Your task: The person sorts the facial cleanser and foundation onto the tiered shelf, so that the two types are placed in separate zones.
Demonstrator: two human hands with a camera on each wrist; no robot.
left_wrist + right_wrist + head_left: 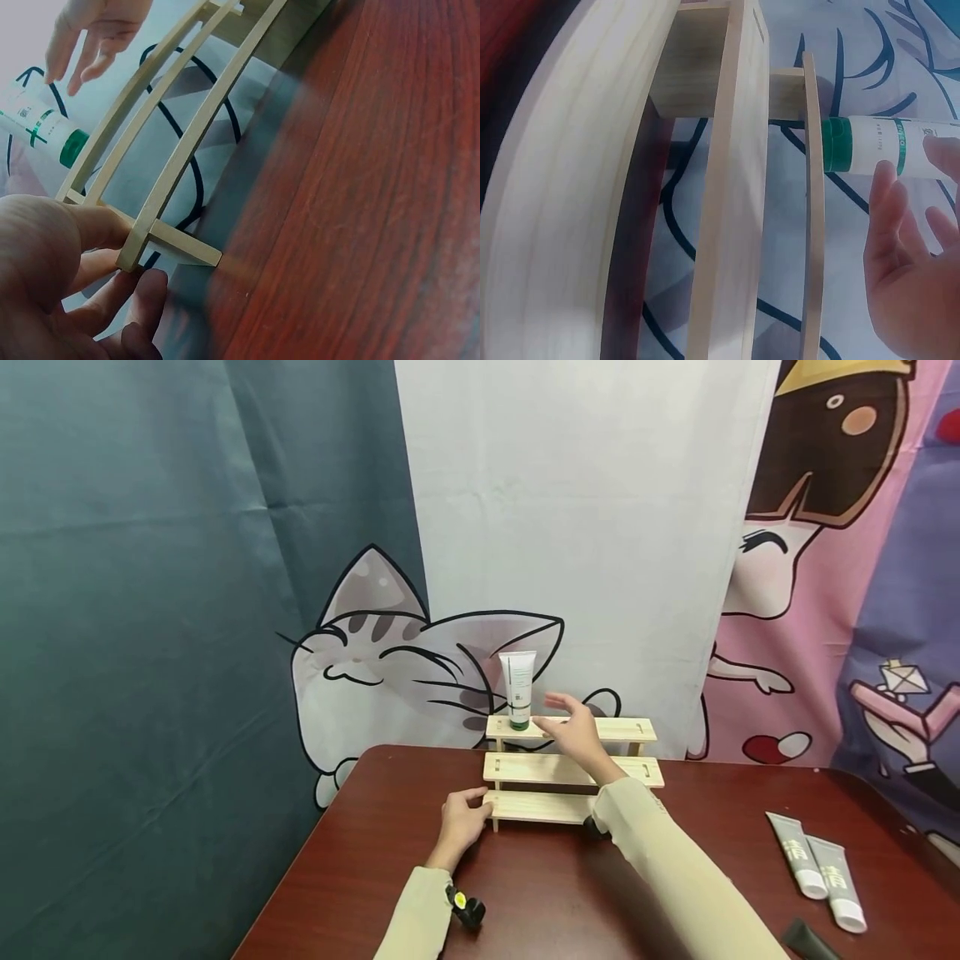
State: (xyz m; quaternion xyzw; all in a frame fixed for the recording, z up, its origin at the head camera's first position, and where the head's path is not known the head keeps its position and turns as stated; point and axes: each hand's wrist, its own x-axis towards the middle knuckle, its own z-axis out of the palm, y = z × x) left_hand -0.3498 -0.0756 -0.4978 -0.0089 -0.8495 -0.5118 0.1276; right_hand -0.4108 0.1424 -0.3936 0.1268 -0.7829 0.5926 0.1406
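Note:
A three-tier wooden display rack (525, 808) stands on the table. On the left end of its top tier a white squeeze tube (517, 687) stands upright on its green cap (837, 145). My left hand (462, 821) grips the left end of the lowest tier, thumb on one side and fingers curled on the other, as the left wrist view shows. Just right of the tube, my right hand (577, 735) hovers above the top tier with fingers spread and loosely bent. In the head view a small gap parts it from the tube.
Two grey tubes with white caps, a left one (797, 856) and a right one (836, 881), lie at the table's right side. Near them a dark object (808, 938) is cut off by the frame. A printed curtain (585, 527) hangs behind the table (360, 860).

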